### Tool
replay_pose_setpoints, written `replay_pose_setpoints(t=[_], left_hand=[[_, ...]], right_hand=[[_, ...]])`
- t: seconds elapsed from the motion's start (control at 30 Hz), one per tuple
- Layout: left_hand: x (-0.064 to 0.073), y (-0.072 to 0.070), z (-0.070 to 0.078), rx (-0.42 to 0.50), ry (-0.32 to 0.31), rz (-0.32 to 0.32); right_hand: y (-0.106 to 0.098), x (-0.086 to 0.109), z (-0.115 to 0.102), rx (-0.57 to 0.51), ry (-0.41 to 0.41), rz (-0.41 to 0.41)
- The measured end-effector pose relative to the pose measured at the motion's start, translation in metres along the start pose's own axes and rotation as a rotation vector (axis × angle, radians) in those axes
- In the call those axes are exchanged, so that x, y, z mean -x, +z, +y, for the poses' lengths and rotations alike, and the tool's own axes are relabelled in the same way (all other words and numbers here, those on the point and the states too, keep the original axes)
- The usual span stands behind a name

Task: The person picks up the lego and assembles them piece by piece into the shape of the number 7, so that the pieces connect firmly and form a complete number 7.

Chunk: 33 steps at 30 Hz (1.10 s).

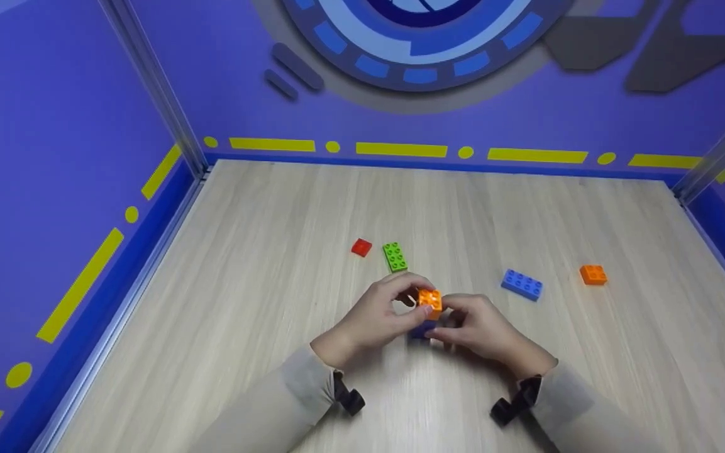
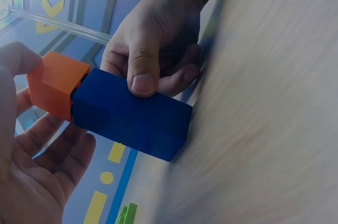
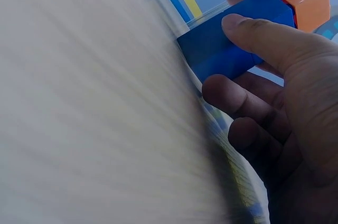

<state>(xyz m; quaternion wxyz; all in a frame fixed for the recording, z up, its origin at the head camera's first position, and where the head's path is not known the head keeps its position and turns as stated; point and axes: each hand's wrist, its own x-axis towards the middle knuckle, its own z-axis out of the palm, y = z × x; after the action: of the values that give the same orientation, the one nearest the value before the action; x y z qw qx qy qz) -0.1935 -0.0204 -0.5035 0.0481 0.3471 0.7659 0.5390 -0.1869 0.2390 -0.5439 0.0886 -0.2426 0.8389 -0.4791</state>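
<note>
A small stack of two dark blue bricks (image 2: pixel 132 113) stands upright on the table in front of me. On top of it is an orange brick (image 1: pixel 430 302), and a narrow gap shows between orange and blue in the left wrist view. My left hand (image 1: pixel 371 318) pinches the orange brick between thumb and fingers. From the right, my right hand (image 1: pixel 485 327) grips the blue bricks, its thumb (image 3: pixel 259 33) flat along their side. In the right wrist view its lower fingers curl beneath the thumb.
Beyond my left hand lie a red brick (image 1: pixel 361 247) and a green brick (image 1: pixel 395 257). To the right are a lighter blue brick (image 1: pixel 522 285) and another orange brick (image 1: pixel 593 275). Purple-blue panels (image 1: pixel 261 113) wall the wooden table (image 1: pixel 261 239) at the back and sides.
</note>
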Motion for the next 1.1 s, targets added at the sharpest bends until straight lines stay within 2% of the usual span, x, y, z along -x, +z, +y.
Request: replay_pose_setpoints(t=[0.53,0.87,1.1], left_hand=[[-0.0006,0.0045,0.0006,0.117,-0.119,-0.007],[0.0018,0.0035,0.0005,0.165,-0.141,-0.006],[0.0008,0.0011,0.0000,0.157,-0.147,-0.023]], right_hand=[[0.0004,-0.0003,-0.0008,-0.046,-0.047,0.001],[0.0032,0.0002,-0.0010,-0.033,-0.050,0.006],[0.0027,0.0000,-0.0002,0.002,-0.057,0.021]])
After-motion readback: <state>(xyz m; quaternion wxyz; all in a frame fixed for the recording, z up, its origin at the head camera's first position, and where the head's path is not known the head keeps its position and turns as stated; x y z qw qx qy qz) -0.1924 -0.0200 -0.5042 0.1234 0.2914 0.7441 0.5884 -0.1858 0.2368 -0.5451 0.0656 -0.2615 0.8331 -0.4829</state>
